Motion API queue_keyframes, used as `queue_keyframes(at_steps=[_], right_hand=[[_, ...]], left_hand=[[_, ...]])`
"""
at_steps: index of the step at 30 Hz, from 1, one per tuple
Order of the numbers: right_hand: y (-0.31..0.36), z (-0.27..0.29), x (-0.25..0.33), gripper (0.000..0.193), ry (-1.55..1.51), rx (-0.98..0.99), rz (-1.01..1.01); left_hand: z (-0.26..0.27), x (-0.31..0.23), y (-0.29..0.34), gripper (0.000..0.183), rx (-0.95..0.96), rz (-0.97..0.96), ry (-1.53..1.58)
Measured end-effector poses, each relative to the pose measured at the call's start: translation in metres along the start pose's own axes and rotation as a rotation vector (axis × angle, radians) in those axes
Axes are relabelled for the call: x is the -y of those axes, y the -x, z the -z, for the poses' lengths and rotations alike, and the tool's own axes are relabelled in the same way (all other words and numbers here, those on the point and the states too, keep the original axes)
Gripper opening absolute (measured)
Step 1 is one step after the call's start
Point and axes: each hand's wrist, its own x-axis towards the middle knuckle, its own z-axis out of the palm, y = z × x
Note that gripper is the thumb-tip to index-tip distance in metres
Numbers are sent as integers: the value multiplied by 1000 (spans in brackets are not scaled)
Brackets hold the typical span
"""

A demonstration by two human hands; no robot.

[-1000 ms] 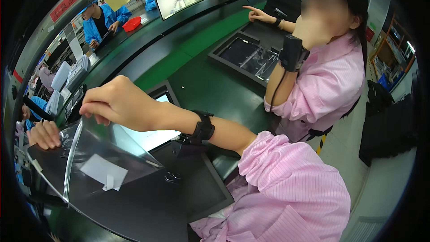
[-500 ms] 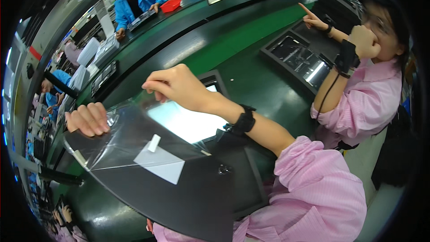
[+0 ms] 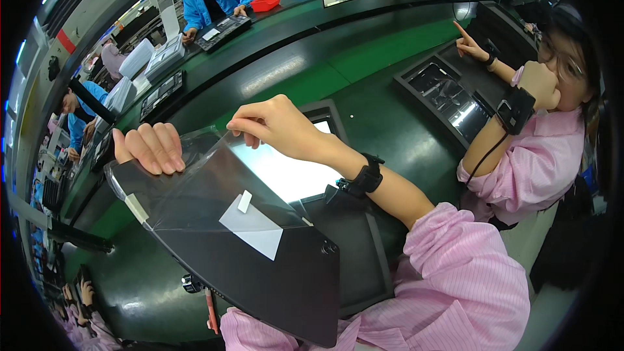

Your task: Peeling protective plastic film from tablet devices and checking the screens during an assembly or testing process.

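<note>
A dark tablet [image 3: 240, 286] is held up tilted, its back with the corner camera lenses toward me. My left hand [image 3: 151, 148] has its fingers curled over the far left edge; the thumb's grip is partly hidden. Clear plastic film [image 3: 257, 185] covers the upper part of the back and rises from its far edge. Between thumb and forefinger, my right hand [image 3: 276, 129] pinches that film. A white paper piece [image 3: 257, 233] with a small white tab lies on the tablet's back. Behind the film, a bright white panel [image 3: 292, 179] glows in a dark frame.
Close on the right, a black tray [image 3: 370, 253] sits on the green bench. Further right, a person in pink points beside another tray [image 3: 406, 81] of glossy parts. A red bin [image 3: 265, 3] and blue-clad workers are across the bench. A red-handled tool [image 3: 212, 312] lies below the tablet.
The whole view has shifted, so most things appear further right. My left hand and the tablet's far end have risen slightly. Both hands keep their hold.
</note>
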Motion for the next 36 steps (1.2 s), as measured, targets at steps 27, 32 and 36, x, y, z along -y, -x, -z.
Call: queue_keyframes(at_steps=[27,32,36], right_hand=[[0,-15,-12,20,54,-3,-34],[-1,-12,-17,25,44,-26,-60],[-1,-20,-22,25,22,-5,-102]], left_hand=[[8,22,2,60,53,-87,157],[-22,31,1,56,-399,-91,99],[-22,34,7,54,-584,-65,24]])
